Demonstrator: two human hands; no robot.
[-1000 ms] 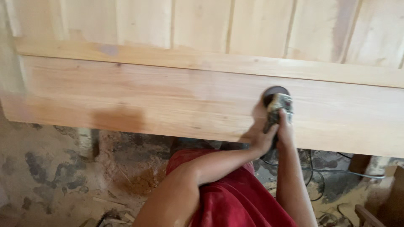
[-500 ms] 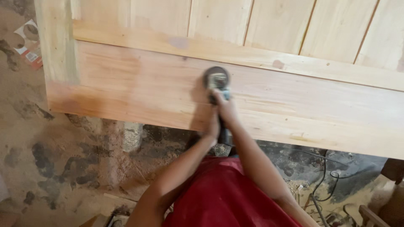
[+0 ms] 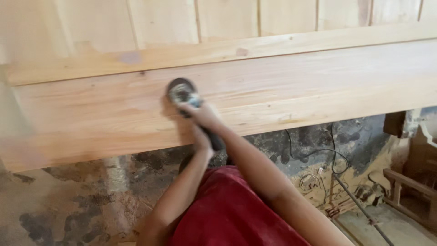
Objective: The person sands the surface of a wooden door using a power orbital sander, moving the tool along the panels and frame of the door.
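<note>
A hand-held disc sander [image 3: 182, 92] with a dark round pad lies flat on the wide bottom rail of a pale wooden door panel [image 3: 318, 77]. My right hand [image 3: 202, 114] grips the sander's body just behind the pad. Behind it, my left hand [image 3: 202, 141] is wrapped around the dark rear handle at the panel's near edge. Both forearms reach up from my red garment [image 3: 227, 214].
The panel lies flat, raised above a dusty floor [image 3: 68, 209] strewn with sawdust. Black power cables [image 3: 327, 155] trail on the floor to the right. A wooden frame piece [image 3: 409, 187] stands at the far right.
The sander and both hands have slid left along the rail, from right of centre toward the panel's left part. The view has swung and tilted with them.
</note>
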